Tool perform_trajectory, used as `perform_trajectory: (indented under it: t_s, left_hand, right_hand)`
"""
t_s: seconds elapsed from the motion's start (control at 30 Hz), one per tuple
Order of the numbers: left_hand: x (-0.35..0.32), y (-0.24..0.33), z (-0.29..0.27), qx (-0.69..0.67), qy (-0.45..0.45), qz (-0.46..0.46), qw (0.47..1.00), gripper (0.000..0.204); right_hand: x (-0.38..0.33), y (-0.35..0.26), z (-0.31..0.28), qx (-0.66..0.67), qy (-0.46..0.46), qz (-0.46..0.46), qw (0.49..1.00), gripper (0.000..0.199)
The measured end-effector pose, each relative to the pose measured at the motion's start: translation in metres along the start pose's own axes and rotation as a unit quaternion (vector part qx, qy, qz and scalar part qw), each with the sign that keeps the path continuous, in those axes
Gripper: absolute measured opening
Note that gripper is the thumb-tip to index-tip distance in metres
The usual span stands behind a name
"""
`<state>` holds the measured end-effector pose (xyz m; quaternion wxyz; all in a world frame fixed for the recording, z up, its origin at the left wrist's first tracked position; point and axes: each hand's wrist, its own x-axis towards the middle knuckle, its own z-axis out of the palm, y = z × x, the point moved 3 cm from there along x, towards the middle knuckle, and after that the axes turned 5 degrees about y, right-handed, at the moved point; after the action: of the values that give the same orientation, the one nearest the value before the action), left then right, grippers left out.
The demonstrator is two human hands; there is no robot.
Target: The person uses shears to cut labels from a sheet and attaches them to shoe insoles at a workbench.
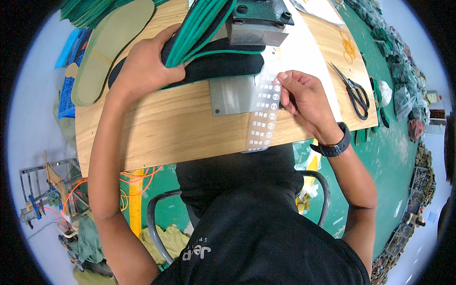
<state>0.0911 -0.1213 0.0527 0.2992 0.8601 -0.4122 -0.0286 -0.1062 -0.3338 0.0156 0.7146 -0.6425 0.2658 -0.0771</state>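
My left hand [150, 64] is closed round a stack of green-and-black insoles [202, 31], its thumb against their near end. Beneath them a black insole [223, 66] with a green edge reaches under the metal block of a press [259, 28]. A clear strip of printed labels [261, 121] runs from beside that insole down over the table's front edge. My right hand [304, 97] pinches the strip's right edge between thumb and fingers. Under the strip's upper part lies the press's flat metal plate [230, 97].
Black-handled scissors [354, 92] and yellow rubber bands [348, 47] lie on the wooden table [166, 133] at right. A large beige insole-shaped piece [111, 47] is at left, near a blue crate [68, 97]. Bagged goods [399, 61] line the floor at far right.
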Motion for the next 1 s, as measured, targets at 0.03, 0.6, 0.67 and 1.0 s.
perform_trajectory:
  t_s: [0.03,0.6,0.67,1.0]
  left_hand:
    - [-0.001,-0.005,-0.001,-0.041,0.003,-0.017,0.999,0.068]
    - [-0.021,-0.029,-0.017,-0.211,0.182,-0.032,0.960,0.015]
    - [-0.021,-0.030,-0.016,-0.211,0.186,-0.032,0.959,0.016]
    - [-0.021,-0.029,-0.016,-0.179,0.204,-0.025,0.962,0.019]
  right_hand:
    - [0.002,-0.002,0.003,-0.010,0.002,-0.015,1.000,0.023]
    - [0.035,-0.008,0.024,-0.202,-0.074,0.075,0.974,0.024]
    - [0.033,-0.009,0.025,-0.205,-0.073,0.076,0.973,0.024]
    - [0.031,-0.011,0.026,-0.230,-0.080,0.071,0.967,0.026]
